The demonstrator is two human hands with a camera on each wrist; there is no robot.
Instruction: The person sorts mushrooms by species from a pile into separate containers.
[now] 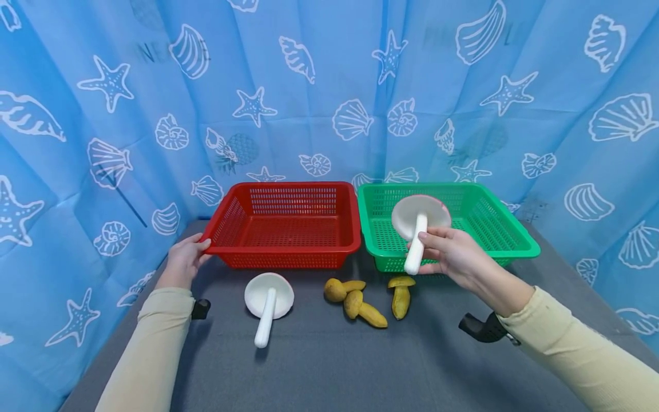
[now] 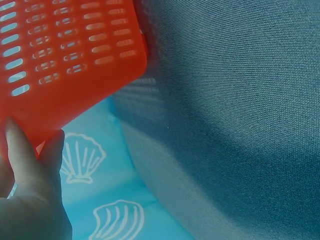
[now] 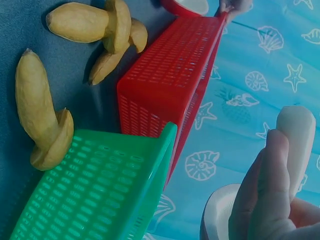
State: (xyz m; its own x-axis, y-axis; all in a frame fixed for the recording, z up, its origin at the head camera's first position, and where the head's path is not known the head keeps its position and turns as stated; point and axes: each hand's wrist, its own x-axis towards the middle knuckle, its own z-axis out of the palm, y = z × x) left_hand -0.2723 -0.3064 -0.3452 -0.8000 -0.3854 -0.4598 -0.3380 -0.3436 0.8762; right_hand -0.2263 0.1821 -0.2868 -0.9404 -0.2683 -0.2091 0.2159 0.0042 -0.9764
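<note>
My left hand (image 1: 182,260) grips the near left corner of the red basket (image 1: 288,250); thumb and fingers are at its rim in the left wrist view. My right hand (image 1: 453,252) holds a large mushroom (image 1: 422,214) by its thick white stem, over the front of the green basket (image 1: 463,254). Its pale cap underside faces me, with a thin reddish edge. In the right wrist view, fingers lie along the stem (image 3: 298,135), and the hand hides part of the cap. A similar white-stemmed mushroom (image 1: 268,306) lies cap-down on the table before the red basket.
Three yellow-brown mushrooms (image 1: 400,297) lie on the grey tabletop (image 1: 329,372) in front of the baskets. Both baskets stand side by side at the back, the red one left. A blue curtain (image 1: 319,86) with white shell prints hangs behind them.
</note>
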